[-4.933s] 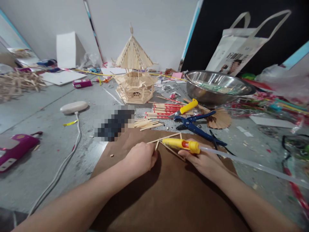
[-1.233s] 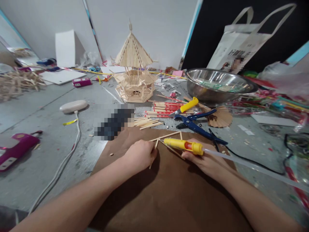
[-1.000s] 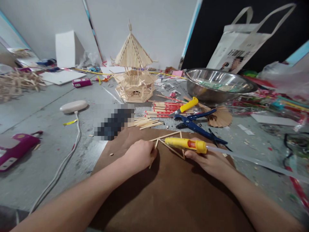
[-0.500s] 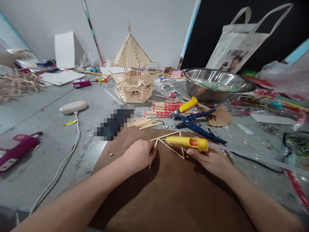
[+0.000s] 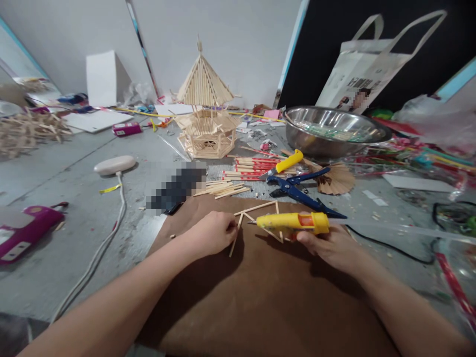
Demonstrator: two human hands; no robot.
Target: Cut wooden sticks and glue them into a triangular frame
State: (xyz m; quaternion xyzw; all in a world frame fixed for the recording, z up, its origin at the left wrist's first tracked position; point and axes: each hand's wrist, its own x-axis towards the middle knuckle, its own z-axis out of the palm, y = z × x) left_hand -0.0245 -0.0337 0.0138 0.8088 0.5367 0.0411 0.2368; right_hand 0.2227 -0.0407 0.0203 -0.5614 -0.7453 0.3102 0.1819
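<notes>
My right hand (image 5: 330,243) is wrapped round a yellow hot glue gun (image 5: 293,223), its metal nozzle pointing left and a long clear glue stick trailing from the rear. Thin wooden sticks form an angular frame (image 5: 256,208) on the brown sheet (image 5: 260,297), partly hidden by the gun. The nozzle hovers just right of the corner where several sticks meet. My left hand (image 5: 217,230) has its fingers curled close against the frame's left slanting stick (image 5: 235,243); whether anything is pinched in them is hidden.
Beyond the sheet lie loose sticks (image 5: 223,188), red-wrapped chopsticks (image 5: 245,171), a yellow utility knife (image 5: 290,161) and blue cutters (image 5: 301,193). A stick-built pavilion (image 5: 208,119) stands behind them. At right is a steel basin (image 5: 330,139); at left, a white cabled device (image 5: 115,164).
The glue gun has drawn slightly right and toward me, its nozzle coming off the stick corner. My left hand has shifted slightly left.
</notes>
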